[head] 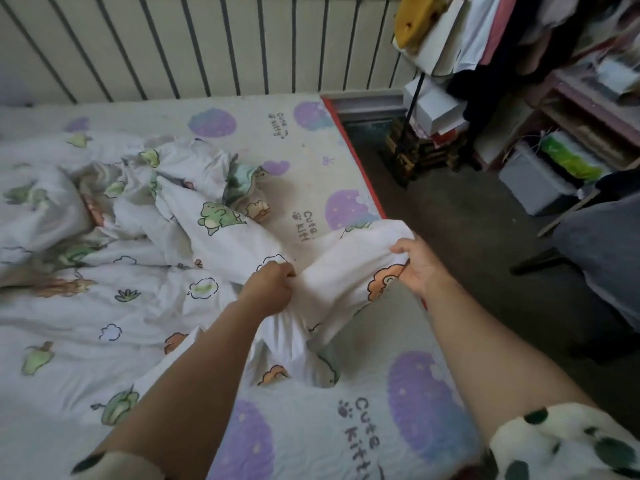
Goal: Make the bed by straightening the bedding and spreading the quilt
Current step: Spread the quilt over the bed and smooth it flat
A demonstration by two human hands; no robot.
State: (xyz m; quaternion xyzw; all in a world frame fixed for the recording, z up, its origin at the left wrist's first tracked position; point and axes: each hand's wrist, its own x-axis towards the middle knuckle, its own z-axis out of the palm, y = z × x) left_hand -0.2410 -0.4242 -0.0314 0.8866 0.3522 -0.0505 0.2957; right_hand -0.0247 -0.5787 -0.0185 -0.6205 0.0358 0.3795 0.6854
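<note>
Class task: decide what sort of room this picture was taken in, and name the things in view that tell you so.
Most likely a small, lived-in bedroom. A bed with a cartoon-print sheet fills most of the view, a crumpled quilt lies on it, and clothes hang on a crowded rack beside cluttered shelves.

A home bedroom: bed (pixel 311 140) with rumpled quilt (pixel 104 289), cluttered shelves (pixel 588 109) beside.

The quilt (pixel 104 278) across the left of the frame is white, printed with green frogs, orange animals and small outlined clouds. The sheet (pixel 311 427) beneath, lower centre to upper right, is pale cream with purple strawberries and dark "cute kitty" lettering, edged in red. At the bottom corners, sleeves (pixel 568 445) show cream with dark green spots.
</note>
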